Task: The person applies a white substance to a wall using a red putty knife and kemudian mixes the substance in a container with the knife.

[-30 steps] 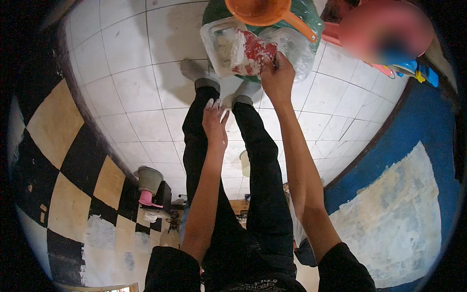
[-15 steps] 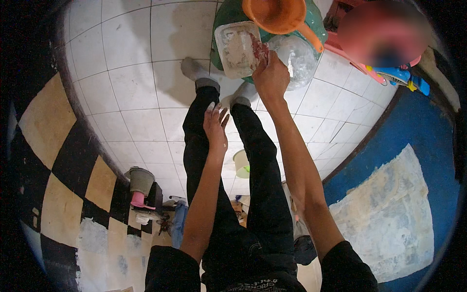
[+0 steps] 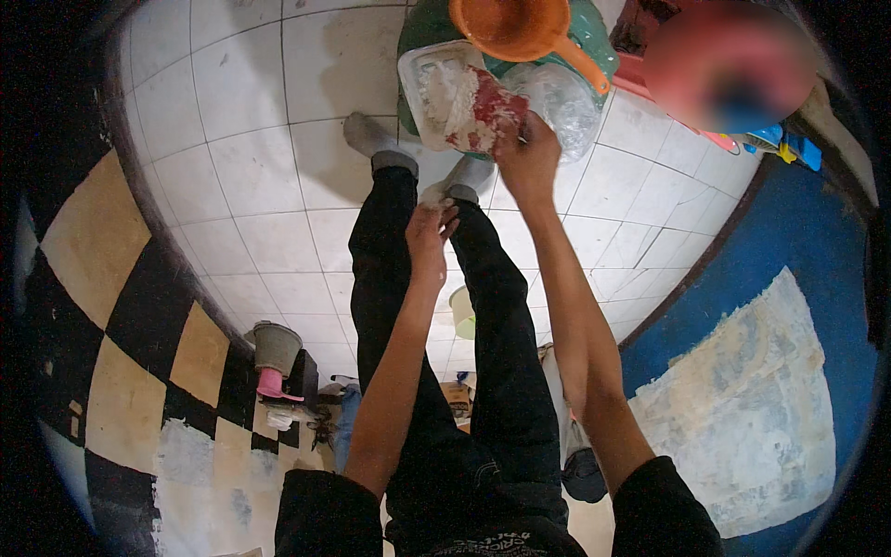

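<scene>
My right hand (image 3: 529,162) is closed on a red putty spreader (image 3: 490,97) coated with off-white paste. Its blade lies over a shallow rectangular white tub (image 3: 416,104) that holds more of this paste. Lower and to the left, in front of my shins, is my left hand (image 3: 430,237), its fingers bent in around something pale at their tips that I cannot make out. Beneath the tub is a round green surface (image 3: 415,28), which also bears an orange dipper (image 3: 512,26) and a crumpled clear plastic bag (image 3: 561,107).
White tiles cover the floor (image 3: 241,172). On the right, a blue wall (image 3: 742,269) has a whitish coated patch (image 3: 752,418). A checkered wall (image 3: 121,390) stands left, near a grey bucket (image 3: 277,345) and a pink dipper (image 3: 271,382). A pale green pail (image 3: 463,314) shows between my legs.
The red spreader shows more of its blade over the tub, and my right hand has shifted slightly down and right. My left hand has moved right, its fingers curling from a straighter pose.
</scene>
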### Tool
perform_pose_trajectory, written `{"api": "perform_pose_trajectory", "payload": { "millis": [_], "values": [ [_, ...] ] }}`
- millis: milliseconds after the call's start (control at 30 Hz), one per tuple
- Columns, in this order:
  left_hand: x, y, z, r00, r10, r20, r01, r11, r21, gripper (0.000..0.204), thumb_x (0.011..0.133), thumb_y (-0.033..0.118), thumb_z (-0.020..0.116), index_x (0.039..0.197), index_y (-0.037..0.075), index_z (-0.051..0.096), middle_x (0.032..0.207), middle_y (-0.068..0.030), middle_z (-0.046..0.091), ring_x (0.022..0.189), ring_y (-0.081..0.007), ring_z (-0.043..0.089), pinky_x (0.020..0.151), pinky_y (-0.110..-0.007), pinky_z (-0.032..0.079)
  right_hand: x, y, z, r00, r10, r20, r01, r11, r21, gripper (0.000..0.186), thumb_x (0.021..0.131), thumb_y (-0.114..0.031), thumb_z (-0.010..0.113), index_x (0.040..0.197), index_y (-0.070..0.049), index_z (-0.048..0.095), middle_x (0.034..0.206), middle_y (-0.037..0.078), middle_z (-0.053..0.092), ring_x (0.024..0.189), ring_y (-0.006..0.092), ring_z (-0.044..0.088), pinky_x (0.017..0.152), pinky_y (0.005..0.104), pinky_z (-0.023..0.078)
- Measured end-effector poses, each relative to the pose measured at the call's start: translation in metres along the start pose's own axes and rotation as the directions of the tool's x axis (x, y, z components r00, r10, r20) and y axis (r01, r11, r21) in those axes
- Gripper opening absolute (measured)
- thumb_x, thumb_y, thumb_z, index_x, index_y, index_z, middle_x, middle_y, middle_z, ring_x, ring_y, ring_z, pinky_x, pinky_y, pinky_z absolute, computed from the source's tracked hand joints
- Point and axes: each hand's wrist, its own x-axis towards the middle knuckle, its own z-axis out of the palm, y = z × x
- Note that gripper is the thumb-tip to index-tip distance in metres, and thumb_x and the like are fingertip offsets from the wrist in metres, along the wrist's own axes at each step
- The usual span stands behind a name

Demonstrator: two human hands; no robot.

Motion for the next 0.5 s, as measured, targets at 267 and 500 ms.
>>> {"api": "perform_pose_trajectory", "payload": {
  "millis": [267, 500],
  "values": [
    [0.036, -0.016, 0.084, 0.994, -0.048, 0.099, 0.028, 0.980, 0.199, 0.052, 0.088, 0.029, 0.065, 0.128, 0.004, 0.041, 0.120, -0.0088, 0.053, 0.103, -0.0131, 0.054, 0.084, -0.026, 0.045, -0.002, 0.043, -0.103, 0.884, 0.448, 0.131, -0.467, 0.855, 0.225, 0.014, 0.088, -0.003, 0.053, 0.098, 0.004, 0.060, 0.069, 0.007, 0.060, 0.058, 0.0110, 0.051, 0.052, 0.0262, 0.042],
    [0.074, -0.041, 0.133, 0.985, 0.169, -0.029, -0.151, 0.935, 0.320, 0.043, 0.086, 0.019, 0.063, 0.118, -0.006, 0.048, 0.115, -0.0157, 0.056, 0.104, -0.0228, 0.054, 0.087, -0.034, 0.042, 0.029, 0.082, -0.093, 0.972, 0.213, 0.095, -0.152, 0.888, -0.433, 0.023, 0.080, -0.014, 0.061, 0.101, -0.007, 0.062, 0.083, 0.020, 0.066, 0.077, 0.0404, 0.063, 0.066, 0.0462, 0.050]
  ]
}}
